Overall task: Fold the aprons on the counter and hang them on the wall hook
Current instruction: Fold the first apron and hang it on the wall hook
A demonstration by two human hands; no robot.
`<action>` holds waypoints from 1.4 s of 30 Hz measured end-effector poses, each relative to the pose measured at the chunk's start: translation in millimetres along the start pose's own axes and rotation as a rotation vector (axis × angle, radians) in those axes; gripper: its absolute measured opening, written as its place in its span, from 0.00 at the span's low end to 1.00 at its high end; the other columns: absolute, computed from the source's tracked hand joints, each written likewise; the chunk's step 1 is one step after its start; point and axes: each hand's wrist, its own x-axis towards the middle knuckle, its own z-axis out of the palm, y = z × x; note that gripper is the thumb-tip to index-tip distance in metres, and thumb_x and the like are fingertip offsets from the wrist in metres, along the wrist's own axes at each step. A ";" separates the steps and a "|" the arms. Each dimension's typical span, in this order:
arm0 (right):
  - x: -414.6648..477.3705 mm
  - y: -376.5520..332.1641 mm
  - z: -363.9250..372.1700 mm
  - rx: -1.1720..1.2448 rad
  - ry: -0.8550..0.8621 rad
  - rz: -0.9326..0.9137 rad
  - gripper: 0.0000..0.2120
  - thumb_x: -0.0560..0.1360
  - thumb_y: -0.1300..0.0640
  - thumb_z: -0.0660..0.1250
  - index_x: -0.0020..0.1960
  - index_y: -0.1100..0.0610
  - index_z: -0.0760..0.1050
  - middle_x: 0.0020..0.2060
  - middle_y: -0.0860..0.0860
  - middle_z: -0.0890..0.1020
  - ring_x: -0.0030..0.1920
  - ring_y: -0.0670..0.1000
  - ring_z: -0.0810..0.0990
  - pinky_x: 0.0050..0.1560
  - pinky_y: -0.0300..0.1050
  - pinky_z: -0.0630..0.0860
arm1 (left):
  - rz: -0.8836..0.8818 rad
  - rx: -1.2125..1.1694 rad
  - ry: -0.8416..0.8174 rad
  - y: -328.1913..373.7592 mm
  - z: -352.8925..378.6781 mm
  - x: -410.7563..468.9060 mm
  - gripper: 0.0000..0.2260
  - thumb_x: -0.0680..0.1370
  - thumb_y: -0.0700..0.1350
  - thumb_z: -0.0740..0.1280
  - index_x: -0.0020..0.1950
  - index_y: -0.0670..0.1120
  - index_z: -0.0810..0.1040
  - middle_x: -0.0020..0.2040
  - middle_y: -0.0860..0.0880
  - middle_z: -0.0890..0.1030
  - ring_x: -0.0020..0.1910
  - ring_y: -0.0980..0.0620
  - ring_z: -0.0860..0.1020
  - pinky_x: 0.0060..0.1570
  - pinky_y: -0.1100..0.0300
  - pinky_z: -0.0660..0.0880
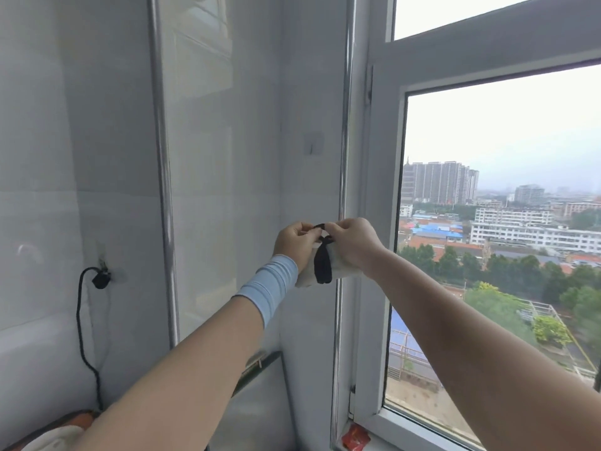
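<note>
A small folded white apron bundle with a black strap around it is held up in front of the tiled wall. My left hand and my right hand both pinch the black strap loop at the top of the bundle, fingertips almost touching. A clear adhesive wall hook is stuck on the tile well above the hands, with nothing on it. Part of the bundle is hidden behind my right hand.
A second wall hook at the lower left holds a black cable that hangs down the tile. A window frame stands just right of the hands. White cloth lies at the bottom left; a red packet sits on the sill.
</note>
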 end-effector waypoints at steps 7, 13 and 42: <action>63.8 -40.5 14.4 -0.066 0.228 -0.128 0.11 0.75 0.54 0.64 0.41 0.56 0.83 0.38 0.52 0.83 0.42 0.54 0.80 0.43 0.48 0.79 | 0.212 0.098 0.147 27.5 -18.1 83.3 0.05 0.72 0.45 0.73 0.45 0.48 0.79 0.43 0.51 0.83 0.42 0.51 0.81 0.44 0.60 0.78; 130.7 -79.2 25.1 -0.112 0.415 -0.168 0.09 0.74 0.51 0.67 0.39 0.51 0.84 0.34 0.47 0.81 0.38 0.51 0.79 0.31 0.39 0.68 | 0.367 0.166 0.203 53.2 -27.7 155.0 0.02 0.72 0.44 0.73 0.42 0.50 0.81 0.37 0.56 0.81 0.37 0.57 0.80 0.40 0.64 0.77; 143.8 -32.4 48.9 -0.616 0.523 -0.493 0.14 0.80 0.55 0.58 0.48 0.59 0.81 0.48 0.54 0.77 0.53 0.57 0.71 0.49 0.49 0.71 | 0.552 0.464 -0.010 -4.0 -31.5 190.7 0.09 0.78 0.45 0.61 0.45 0.46 0.81 0.49 0.47 0.76 0.47 0.49 0.74 0.51 0.57 0.73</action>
